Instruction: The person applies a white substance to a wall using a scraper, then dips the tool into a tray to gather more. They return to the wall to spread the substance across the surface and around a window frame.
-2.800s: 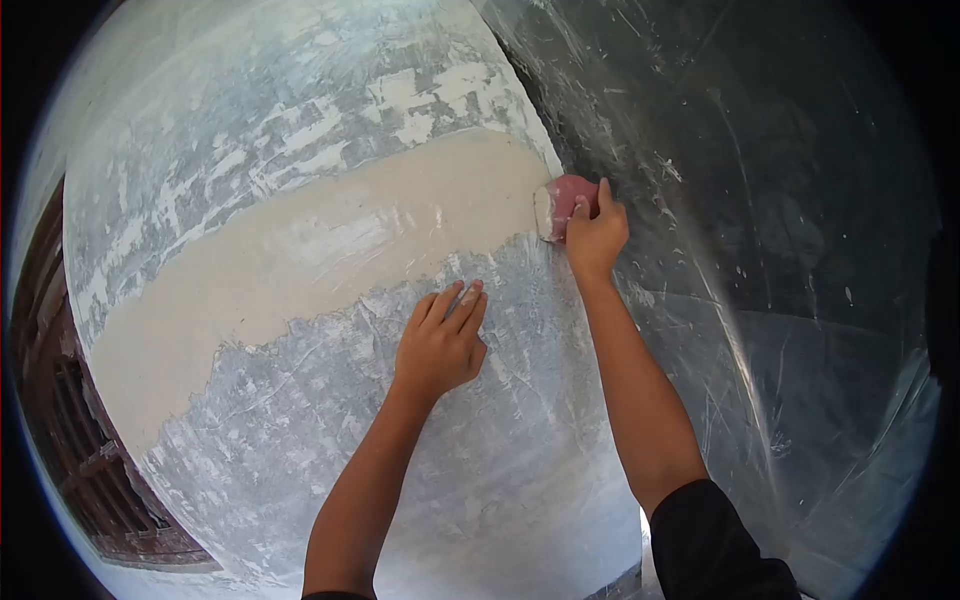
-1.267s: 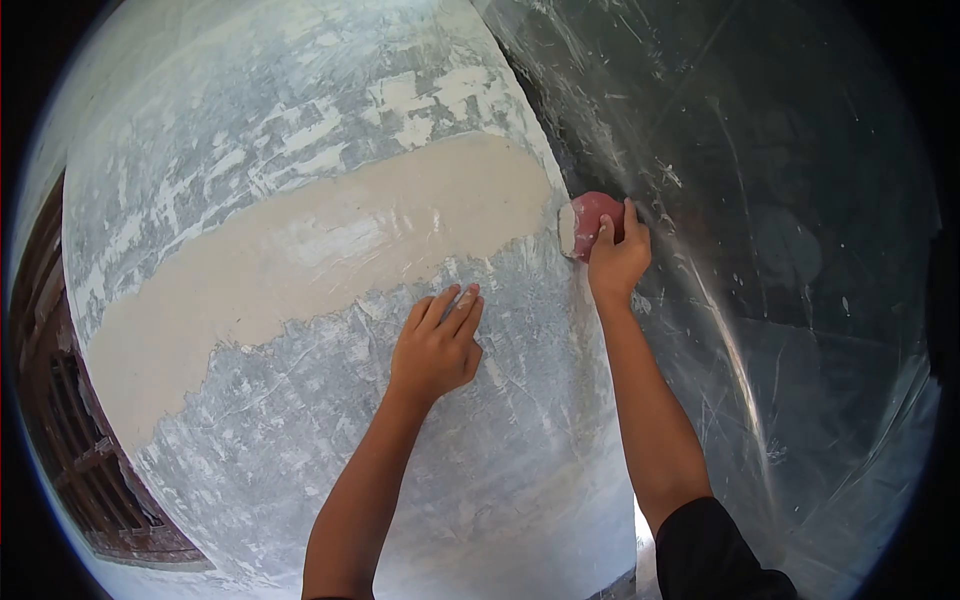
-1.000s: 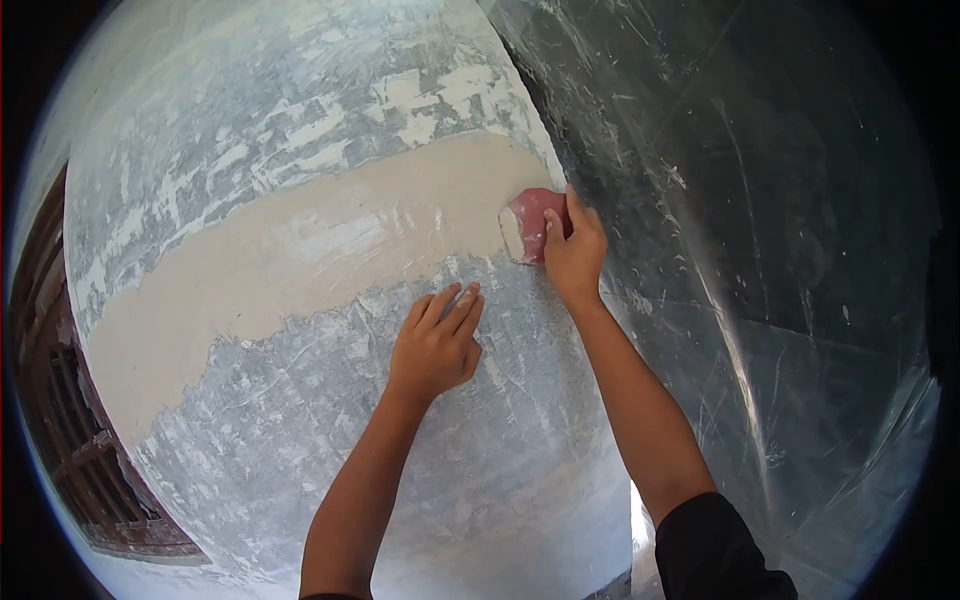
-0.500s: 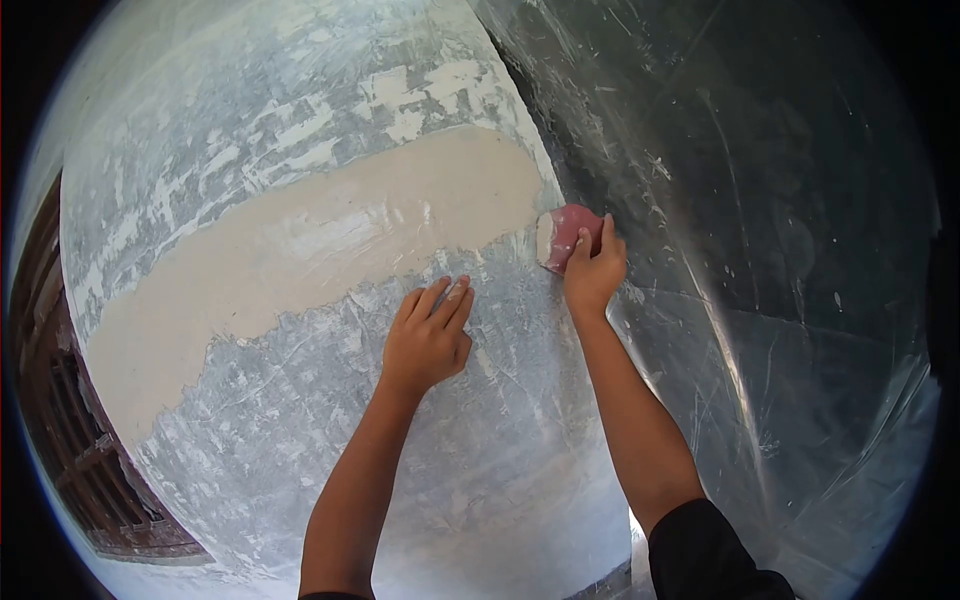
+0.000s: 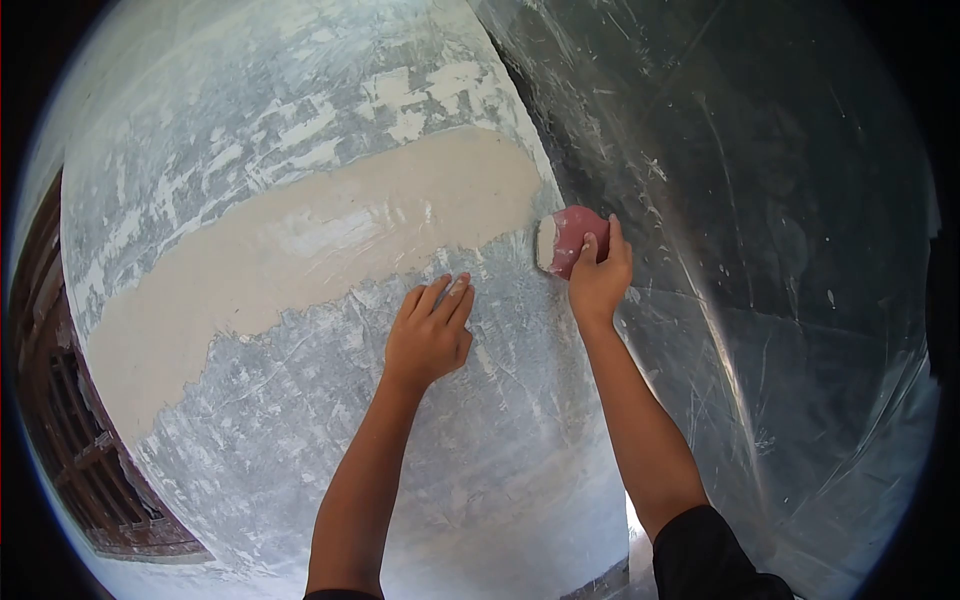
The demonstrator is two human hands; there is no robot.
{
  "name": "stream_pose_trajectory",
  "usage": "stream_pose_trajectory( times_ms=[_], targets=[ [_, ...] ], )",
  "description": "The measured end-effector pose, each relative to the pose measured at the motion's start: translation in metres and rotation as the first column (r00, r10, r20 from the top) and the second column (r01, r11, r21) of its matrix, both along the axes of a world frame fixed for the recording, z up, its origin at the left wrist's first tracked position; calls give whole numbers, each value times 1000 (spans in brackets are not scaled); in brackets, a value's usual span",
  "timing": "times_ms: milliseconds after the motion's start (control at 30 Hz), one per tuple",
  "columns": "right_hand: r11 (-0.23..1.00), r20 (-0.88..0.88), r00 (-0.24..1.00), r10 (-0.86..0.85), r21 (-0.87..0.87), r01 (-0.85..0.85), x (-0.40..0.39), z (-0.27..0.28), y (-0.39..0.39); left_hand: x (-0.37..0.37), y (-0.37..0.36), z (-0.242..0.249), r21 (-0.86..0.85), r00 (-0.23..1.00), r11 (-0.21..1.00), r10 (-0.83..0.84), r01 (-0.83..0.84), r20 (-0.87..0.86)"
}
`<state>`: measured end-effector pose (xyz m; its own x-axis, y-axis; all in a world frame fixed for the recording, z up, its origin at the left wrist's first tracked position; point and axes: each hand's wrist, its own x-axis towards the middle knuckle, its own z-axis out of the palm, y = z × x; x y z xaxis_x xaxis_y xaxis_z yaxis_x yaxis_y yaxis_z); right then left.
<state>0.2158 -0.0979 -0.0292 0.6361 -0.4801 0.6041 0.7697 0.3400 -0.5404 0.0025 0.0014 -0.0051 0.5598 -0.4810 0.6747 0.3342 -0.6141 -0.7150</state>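
A broad beige band of wet-looking plaster (image 5: pixel 330 225) runs across the grey, patchy wall (image 5: pixel 270 420). My right hand (image 5: pixel 602 272) grips a red scraper (image 5: pixel 578 240) near the wall's right edge, its thumb on the tool's face. Beige paste (image 5: pixel 546 243) coats the scraper's left end. Just below the band, my left hand (image 5: pixel 430 325) rests by the wall with its fingers stretched out and nothing in it. Its fingertips carry whitish smears.
Dark plastic sheeting (image 5: pixel 800 260) with creases and pale specks hangs along the right side. At the far left is a brown barred window frame (image 5: pixel 85 460). A dark gap separates the wall's upper right edge from the sheeting.
My right hand has shifted slightly right with the scraper, and more of the scraper's red face shows. My left hand has hardly moved.
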Motion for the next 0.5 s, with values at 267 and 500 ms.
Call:
stream_pose_trajectory(
  times_ms=[267,500],
  targets=[
    [966,41,966,257,-12,-256,-12,-15,-14,8,-10,-19,12,999,999,-35,35,1],
    [939,-71,944,322,-103,-328,-5,-67,-40,49,-45,-99,-236,976,947,-211,216,47]
  ],
)
